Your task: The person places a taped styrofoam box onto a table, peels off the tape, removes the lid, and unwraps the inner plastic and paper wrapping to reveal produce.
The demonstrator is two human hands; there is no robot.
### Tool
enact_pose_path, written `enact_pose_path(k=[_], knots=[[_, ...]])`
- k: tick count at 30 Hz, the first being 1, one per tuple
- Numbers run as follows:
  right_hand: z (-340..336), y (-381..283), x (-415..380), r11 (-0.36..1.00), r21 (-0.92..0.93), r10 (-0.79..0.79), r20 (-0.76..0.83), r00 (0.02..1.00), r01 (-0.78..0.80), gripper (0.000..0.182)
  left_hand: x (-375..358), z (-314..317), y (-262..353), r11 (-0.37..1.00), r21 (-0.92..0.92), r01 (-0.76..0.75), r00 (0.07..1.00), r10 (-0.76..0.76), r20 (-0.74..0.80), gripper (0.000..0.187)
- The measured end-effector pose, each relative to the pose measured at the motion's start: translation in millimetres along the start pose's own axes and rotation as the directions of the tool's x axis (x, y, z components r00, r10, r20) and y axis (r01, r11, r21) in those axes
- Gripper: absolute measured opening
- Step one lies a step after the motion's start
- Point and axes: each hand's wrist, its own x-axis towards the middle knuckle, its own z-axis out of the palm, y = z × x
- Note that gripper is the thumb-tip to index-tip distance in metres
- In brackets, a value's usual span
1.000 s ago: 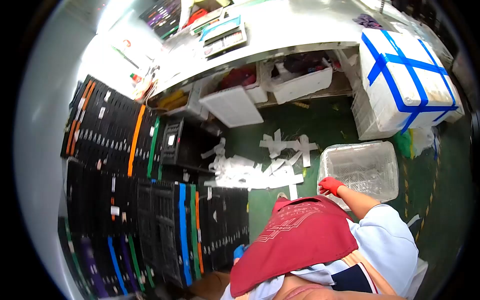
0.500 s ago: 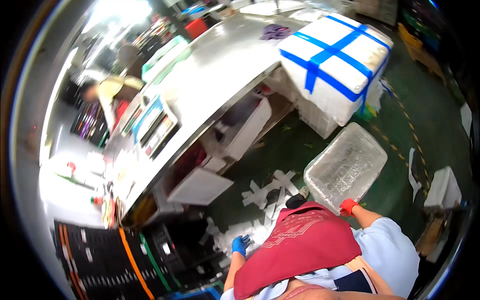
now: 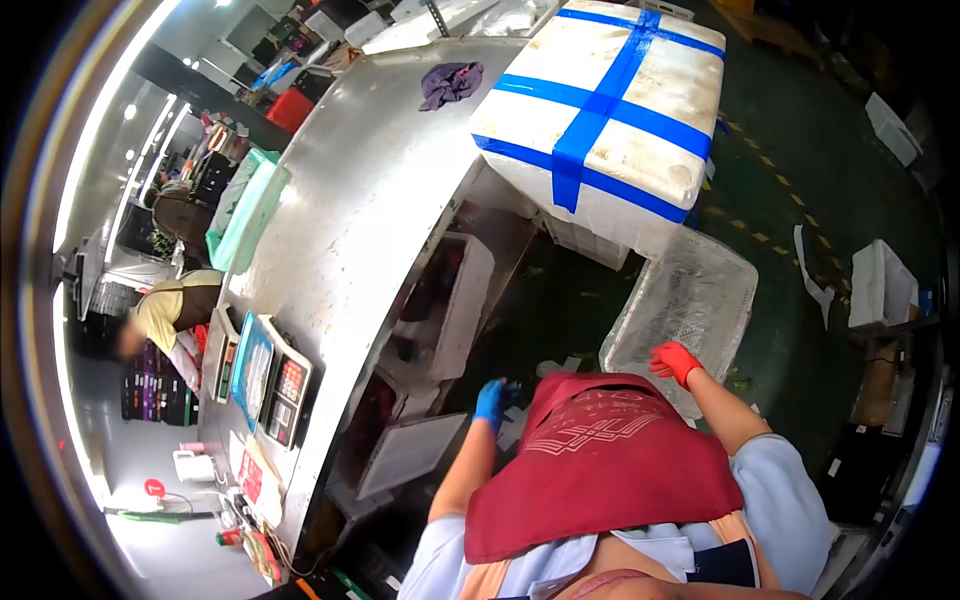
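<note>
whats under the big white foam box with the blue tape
Part of a white crate shows beneath the foam box. The crate's contents are covered and can't be seen.

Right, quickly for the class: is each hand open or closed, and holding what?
Left hand: open, nothing visible in it.
Right hand: open by the basket; contact unclear.

Metal table (image 3: 370, 150), purple cloth (image 3: 451, 85), green bag (image 3: 246, 212), scales (image 3: 287, 388) along one edge

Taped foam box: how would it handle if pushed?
The foam box is probably stiff, with straight sides. Likely light for its bulk if empty; blue tape seals it, so contents unknown. Seemingly perched on a white crate, it might slide or tip if shoved.
</note>
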Motion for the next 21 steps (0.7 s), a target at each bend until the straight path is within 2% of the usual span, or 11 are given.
enact_pose_path(k=[1, 3, 7, 9, 10, 11, 12, 13, 15, 18, 21], knots=[[-1.3, -3.3, -5.0, 1.0, -0.002, 0.007, -0.011, 1.0, -0.007, 0.038, 6.2, 30.2, 25.6, 0.999, 0.001, -0.04, 0.997, 0.04, 0.059, 0.019], [-1.4, 2.4, -11.5, 1.0, -0.006, 0.021, -0.032, 0.999, -0.021, 0.039, 29.6, 88.0, 70.3, 0.991, -0.112, 0.071, 0.984, -0.051, 0.174, 0.019], [-21.9, 37.2, -38.2, 0.985, 0.095, 0.163, -0.234, 0.958, -0.144, 0.036, 111.3, 182.5, 132.4, 0.991, -0.041, 0.126, 0.911, -0.1, 0.4, 0.015], [-41.7, 80.1, -49.5, 0.932, 0.325, 0.267, -0.326, 0.907, -0.158, 0.032, 161.8, 228.5, 149.7, 0.97, -0.134, 0.204, 0.895, -0.129, 0.428, 0.012], [-40.9, 77.0, -69.8, 0.907, 0.377, 0.327, -0.349, 0.878, -0.187, 0.032, 165.5, 250.6, 166.1, 0.972, -0.167, 0.167, 0.903, -0.083, 0.422, 0.012], [-47.3, 98.7, -82.1, 0.933, 0.34, 0.25, -0.368, 0.895, -0.121, 0.031, 164.8, 265.6, 177.7, 0.971, -0.198, 0.137, 0.912, -0.046, 0.408, 0.011], [-59.8, 147.6, -76.4, 0.874, 0.459, 0.355, -0.371, 0.858, -0.163, 0.032, 180.5, 276.8, 182.2, 0.978, -0.17, 0.124, 0.915, -0.046, 0.402, 0.012], [-50.1, 150.9, -83.3, 0.798, 0.571, 0.455, -0.359, 0.815, -0.194, 0.032, 192.4, 287.4, 187.5, 0.984, -0.143, 0.11, 0.918, -0.045, 0.395, 0.012], [-33.6, 154.1, -89.3, 0.741, 0.597, 0.59, -0.359, 0.723, -0.308, 0.033, 212.5, 301.6, 193.7, 0.983, -0.145, 0.111, 0.903, -0.039, 0.429, 0.013], [38.4, 73.0, -97.7, 0.853, 0.489, 0.423, -0.449, 0.787, -0.179, 0.035, 235.9, 310.1, 188.9, 0.943, -0.233, 0.238, 0.861, -0.094, 0.5, 0.014], [79.4, 27.9, -71.6, 0.914, 0.307, 0.372, -0.375, 0.849, -0.265, 0.033, 232.7, 315.6, 191.3, 0.867, -0.312, 0.388, 0.848, -0.204, 0.489, 0.015]])
